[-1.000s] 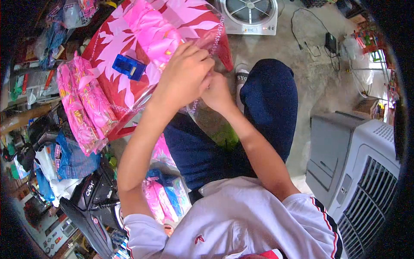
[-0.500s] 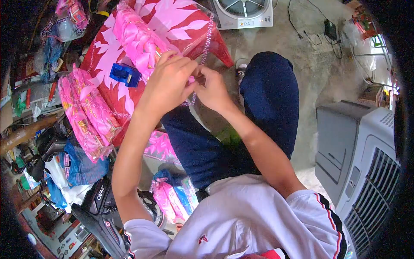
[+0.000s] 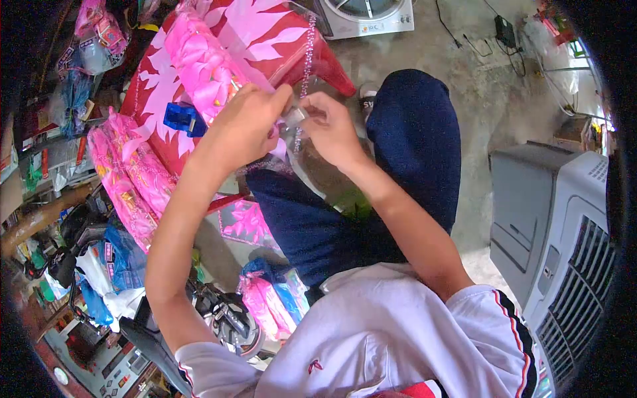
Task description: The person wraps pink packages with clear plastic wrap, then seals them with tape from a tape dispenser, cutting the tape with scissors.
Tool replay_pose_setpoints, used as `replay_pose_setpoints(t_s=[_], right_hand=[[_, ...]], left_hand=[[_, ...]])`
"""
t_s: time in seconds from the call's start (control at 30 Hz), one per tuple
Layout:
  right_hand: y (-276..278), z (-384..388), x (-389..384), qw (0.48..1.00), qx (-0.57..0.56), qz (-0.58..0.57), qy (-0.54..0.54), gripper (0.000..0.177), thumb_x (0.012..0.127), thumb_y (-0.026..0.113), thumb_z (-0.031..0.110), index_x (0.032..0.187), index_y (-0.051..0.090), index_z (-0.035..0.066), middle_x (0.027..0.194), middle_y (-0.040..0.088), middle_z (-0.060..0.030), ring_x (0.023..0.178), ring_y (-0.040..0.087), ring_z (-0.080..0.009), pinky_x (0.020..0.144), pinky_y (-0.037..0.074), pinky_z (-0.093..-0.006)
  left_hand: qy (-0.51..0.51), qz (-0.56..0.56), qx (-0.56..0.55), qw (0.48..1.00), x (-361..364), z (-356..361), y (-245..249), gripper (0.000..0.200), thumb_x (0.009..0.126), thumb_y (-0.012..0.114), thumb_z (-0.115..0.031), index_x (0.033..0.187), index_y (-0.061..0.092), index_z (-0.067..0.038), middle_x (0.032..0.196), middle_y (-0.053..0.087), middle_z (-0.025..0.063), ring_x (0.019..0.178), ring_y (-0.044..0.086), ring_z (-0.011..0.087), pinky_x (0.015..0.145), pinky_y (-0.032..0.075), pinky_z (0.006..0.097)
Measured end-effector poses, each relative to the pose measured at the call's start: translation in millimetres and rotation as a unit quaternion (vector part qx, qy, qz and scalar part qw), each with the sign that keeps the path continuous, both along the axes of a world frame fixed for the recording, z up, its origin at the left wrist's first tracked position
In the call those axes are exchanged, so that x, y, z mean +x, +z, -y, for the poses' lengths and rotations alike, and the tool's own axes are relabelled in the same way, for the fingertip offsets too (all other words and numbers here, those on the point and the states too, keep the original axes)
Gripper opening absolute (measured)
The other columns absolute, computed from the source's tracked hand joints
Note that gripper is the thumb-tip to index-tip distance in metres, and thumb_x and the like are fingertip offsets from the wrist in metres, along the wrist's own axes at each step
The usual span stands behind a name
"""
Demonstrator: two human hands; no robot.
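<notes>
A long pink ribbon bundle (image 3: 202, 63) in clear wrap lies across the red stool top (image 3: 269, 69). My left hand (image 3: 249, 126) is closed around its near end, and the fingers hide that part. Just to the right, my right hand (image 3: 332, 129) pinches a small clear plastic strip (image 3: 295, 118), which spans the gap between both hands. A blue tape dispenser (image 3: 184, 119) sits on the stool, left of my left hand. Two more pink bundles (image 3: 133, 176) rest at the stool's left edge.
A white fan-like appliance (image 3: 371, 25) stands beyond the stool. On the right is a grey air cooler (image 3: 531, 205). A black adapter with cables (image 3: 505, 32) lies on the floor. Bags of pink and blue material (image 3: 269, 302) and a motorbike (image 3: 232, 325) are at lower left.
My hands have moved slightly apart, and the clear strip now shows between them. My left hand has shifted a little down. The whole view has moved slightly.
</notes>
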State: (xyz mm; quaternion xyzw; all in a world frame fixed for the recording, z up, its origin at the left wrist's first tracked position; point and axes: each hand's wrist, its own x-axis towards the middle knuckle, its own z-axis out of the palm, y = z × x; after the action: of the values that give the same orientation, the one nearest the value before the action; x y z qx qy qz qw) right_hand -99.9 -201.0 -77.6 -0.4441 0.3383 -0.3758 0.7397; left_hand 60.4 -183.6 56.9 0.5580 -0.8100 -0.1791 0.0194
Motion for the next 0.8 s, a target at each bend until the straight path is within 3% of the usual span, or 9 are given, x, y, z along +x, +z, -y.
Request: replay_pose_setpoints(t_s=[0.07,0.17,0.27,0.4,0.47,0.57,0.67,0.77,0.8], right_hand=[[4.6,0.9,-2.7,0.995,-0.086,-0.037,-0.028,0.020,0.088,0.059,-0.007,0.106,0.064,-0.001,0.098,0.068,-0.0078,0.089,0.068,-0.0153,0.077,0.055,-0.0291],[13.2,6.2,-5.9,0.998,-0.035,-0.029,-0.032,0.020,0.088,0.060,-0.006,0.106,0.065,-0.001,0.099,0.068,-0.0073,0.093,0.065,-0.0149,0.081,0.054,-0.0286],[18.5,9.4,-4.7,0.997,-0.042,-0.035,-0.047,0.018,0.088,0.063,-0.004,0.105,0.067,-0.002,0.098,0.069,-0.0079,0.091,0.067,-0.0160,0.081,0.054,-0.0298],[30.2,13.2,-3.8,0.999,-0.010,-0.015,-0.048,0.018,0.088,0.064,-0.003,0.105,0.067,-0.003,0.097,0.070,-0.0081,0.090,0.068,-0.0154,0.082,0.055,-0.0310],[27.8,16.2,-0.6,0.998,-0.029,-0.005,-0.055,0.017,0.089,0.064,-0.002,0.105,0.067,-0.003,0.098,0.071,-0.0081,0.089,0.069,-0.0147,0.081,0.056,-0.0307],[31.3,19.6,-0.4,0.994,-0.089,-0.012,-0.062,0.016,0.089,0.065,-0.002,0.104,0.068,-0.004,0.099,0.071,-0.0080,0.088,0.069,-0.0135,0.079,0.056,-0.0298],[41.7,24.7,-1.0,0.993,-0.104,0.001,-0.061,0.017,0.087,0.068,0.000,0.104,0.069,-0.004,0.099,0.071,-0.0076,0.088,0.068,-0.0124,0.077,0.056,-0.0286],[44.8,34.2,-1.1,0.989,-0.123,-0.012,-0.080,0.020,0.085,0.072,0.001,0.105,0.070,-0.004,0.100,0.072,-0.0078,0.087,0.068,-0.0115,0.076,0.056,-0.0277],[47.7,37.0,-0.8,0.987,-0.133,-0.023,-0.089,0.021,0.085,0.073,0.002,0.105,0.071,-0.003,0.100,0.073,-0.0079,0.087,0.068,-0.0112,0.076,0.056,-0.0275]], left_hand=[[-0.003,-0.018,-0.052,0.998,-2.5,-2.8,-5.9,0.077,0.066,0.075,0.000,0.138,0.049,-0.004,0.098,0.067,0.0200,0.098,0.062,0.0424,0.092,0.047,0.0502],[-0.020,-0.010,-0.063,0.998,-0.4,2.6,-14.0,0.094,0.066,0.075,0.001,0.152,0.037,-0.005,0.098,0.067,0.0243,0.098,0.063,0.0436,0.089,0.049,0.0511],[0.026,0.005,0.066,0.997,-11.2,10.4,7.1,0.107,0.065,0.077,0.001,0.159,0.027,-0.007,0.093,0.067,0.0270,0.092,0.064,0.0449,0.082,0.051,0.0522],[0.022,0.020,0.058,0.998,-12.4,11.1,4.0,0.119,0.064,0.081,-0.001,0.163,0.017,-0.011,0.089,0.066,0.0289,0.085,0.064,0.0468,0.078,0.052,0.0523],[0.040,0.011,0.100,0.994,-13.1,13.1,4.6,0.122,0.063,0.083,-0.002,0.164,0.014,-0.012,0.089,0.066,0.0291,0.083,0.064,0.0474,0.079,0.051,0.0530],[0.039,-0.014,0.071,0.997,-9.5,11.9,-0.2,0.123,0.066,0.084,-0.004,0.164,0.011,-0.013,0.093,0.067,0.0288,0.085,0.065,0.0467,0.081,0.052,0.0522],[0.085,-0.141,0.041,0.986,-12.7,12.6,5.3,0.115,0.070,0.085,-0.011,0.164,0.018,-0.012,0.099,0.069,0.0261,0.093,0.068,0.0442,0.086,0.053,0.0496],[0.004,-0.131,-0.172,0.976,-3.5,15.0,-9.0,0.089,0.075,0.084,-0.017,0.153,0.043,-0.006,0.105,0.070,0.0214,0.101,0.068,0.0401,0.090,0.054,0.0453],[0.040,-0.147,-0.167,0.974,-3.1,11.9,-6.5,0.078,0.076,0.083,-0.017,0.145,0.051,-0.004,0.106,0.070,0.0204,0.102,0.068,0.0389,0.091,0.054,0.0442]])
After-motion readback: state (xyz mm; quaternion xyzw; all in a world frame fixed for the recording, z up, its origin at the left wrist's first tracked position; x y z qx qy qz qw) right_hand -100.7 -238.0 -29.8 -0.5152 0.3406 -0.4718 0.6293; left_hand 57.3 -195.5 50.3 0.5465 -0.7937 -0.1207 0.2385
